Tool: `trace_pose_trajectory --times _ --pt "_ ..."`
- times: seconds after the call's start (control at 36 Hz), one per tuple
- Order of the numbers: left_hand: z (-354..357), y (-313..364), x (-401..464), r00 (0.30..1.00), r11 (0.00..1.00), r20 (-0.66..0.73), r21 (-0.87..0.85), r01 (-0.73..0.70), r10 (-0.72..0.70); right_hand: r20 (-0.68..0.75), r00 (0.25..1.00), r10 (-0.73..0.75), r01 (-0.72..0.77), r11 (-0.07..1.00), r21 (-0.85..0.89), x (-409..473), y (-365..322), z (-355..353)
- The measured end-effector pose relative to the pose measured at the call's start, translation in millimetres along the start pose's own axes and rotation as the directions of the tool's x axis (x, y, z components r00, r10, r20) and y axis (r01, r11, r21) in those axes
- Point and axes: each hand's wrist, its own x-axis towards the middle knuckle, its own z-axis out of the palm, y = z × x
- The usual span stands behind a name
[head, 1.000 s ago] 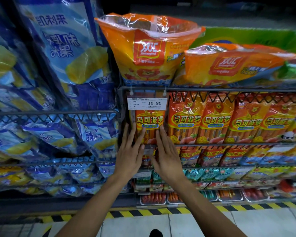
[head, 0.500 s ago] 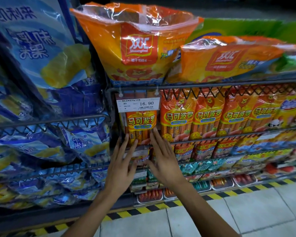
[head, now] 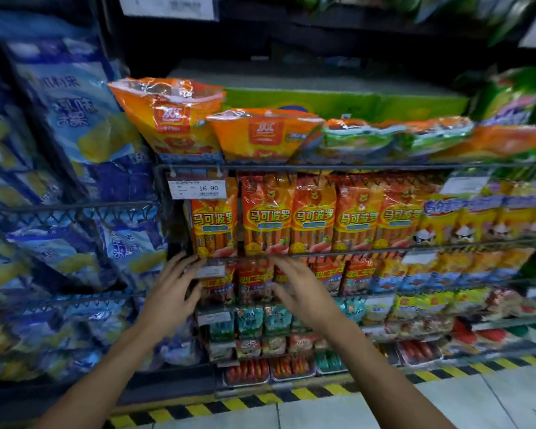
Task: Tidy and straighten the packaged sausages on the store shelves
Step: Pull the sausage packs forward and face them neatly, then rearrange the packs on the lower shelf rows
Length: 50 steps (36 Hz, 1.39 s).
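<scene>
Orange sausage packs (head: 313, 218) stand upright in a row behind a wire shelf rail (head: 353, 250). The leftmost pack (head: 212, 226) sits under a white price tag (head: 197, 189) reading 16.90, with a small gap to its neighbour. My left hand (head: 171, 292) is spread with straight fingers just below that pack, fingertips near the rail. My right hand (head: 304, 292) is also spread, in front of the lower row of orange packs (head: 256, 278). Neither hand holds anything.
Large orange bags (head: 171, 119) lie on the shelf above. Blue snack bags (head: 65, 125) fill the wire racks at left. Lower shelves hold small green and red packets (head: 262, 318). A yellow-black striped strip (head: 260, 400) edges the tiled floor.
Both hands have dropped from the leftmost pack's sides to just below the rail and moved apart. The view has pulled back and tilted up, showing more of the shelves.
</scene>
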Motion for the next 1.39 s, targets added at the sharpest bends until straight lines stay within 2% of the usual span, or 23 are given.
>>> trace_pose_trajectory --times 0.08,0.28,0.47,0.69,0.83,0.94,1.08,1.14,1.28,1.39 --pt "-9 21 -2 1.0 1.0 0.006 0.014 0.012 -0.012 0.031 0.999 0.025 -0.025 1.0 0.004 -19 6 -27" --pt "-44 85 -10 0.998 1.0 -0.06 -0.013 0.005 -0.006 -0.025 0.992 -0.127 0.127 0.992 -0.013 -41 10 -76" --pt "-118 119 -14 0.987 0.999 -0.157 0.046 0.025 -0.018 -0.067 0.96 -0.271 0.271 0.962 -0.013 -28 -29 -111" --pt "-194 100 -5 0.96 0.998 -0.28 0.048 0.029 -0.014 -0.147 0.93 -0.336 0.346 0.937 0.054 3 -94 -128" --pt "-225 84 11 0.961 0.999 -0.275 0.014 0.045 -0.039 -0.188 0.93 -0.316 0.339 0.935 0.101 21 -130 -127" --pt "-237 67 24 0.964 0.997 -0.264 -0.077 -0.006 -0.015 -0.247 0.919 -0.306 0.333 0.94 0.074 30 -158 -124" --pt "-244 49 48 0.964 0.959 -0.266 -0.277 -0.054 -0.023 -0.328 0.894 -0.306 0.338 0.94 0.044 37 -183 -118" --pt "-243 47 58 0.96 0.938 -0.278 -0.333 -0.094 -0.003 -0.394 0.865 -0.311 0.338 0.941 -0.001 39 -191 -118" --pt "-233 40 82 0.965 0.902 -0.261 -0.412 -0.131 0.021 -0.618 0.715 -0.326 0.368 0.928 -0.063 46 -205 -124" --pt "-222 35 98 0.972 0.871 -0.231 -0.47 -0.143 0.035 -0.644 0.683 -0.344 0.321 0.934 -0.158 60 -212 -136"
